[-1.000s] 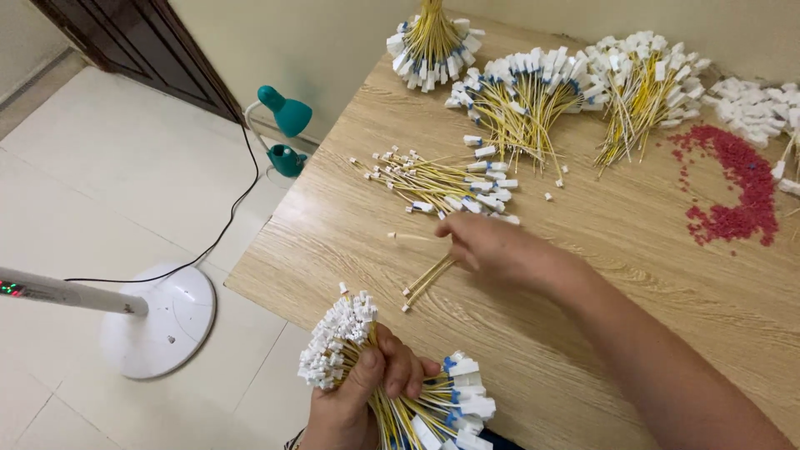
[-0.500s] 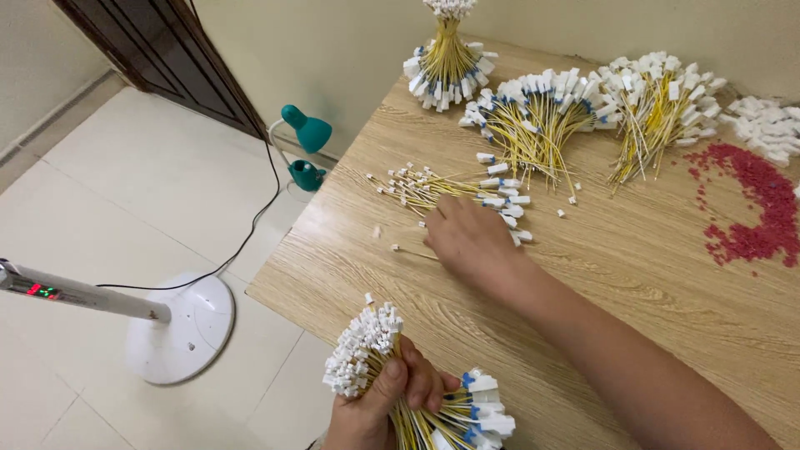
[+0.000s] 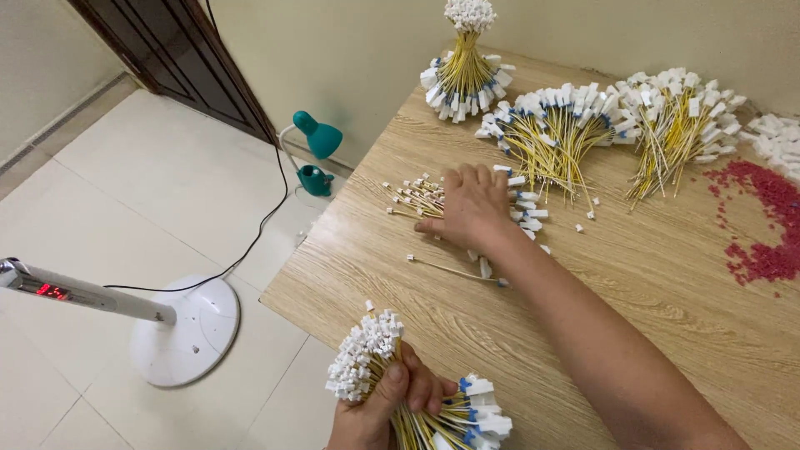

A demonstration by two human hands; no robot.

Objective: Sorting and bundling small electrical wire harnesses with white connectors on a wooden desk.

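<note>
Since a second ago the right hand has gone from the loose wires near the table edge farther up the wooden table, and now lies flat, fingers spread, on the loose pile of yellow wires; it presses them down rather than gripping any. Left of both hands, on the tiled floor, stand a white fan base and a teal desk lamp. Nearest the body, the left hand is clenched around a wire bundle: thin yellow wires, white plug ends fanned out at the top, blue-and-white ends splayed below the fist. One single wire lies just below the right hand. Beyond that hand stand a tied upright bundle and two fanned heaps of wires. Far to its right spreads a patch of red beads.
</note>
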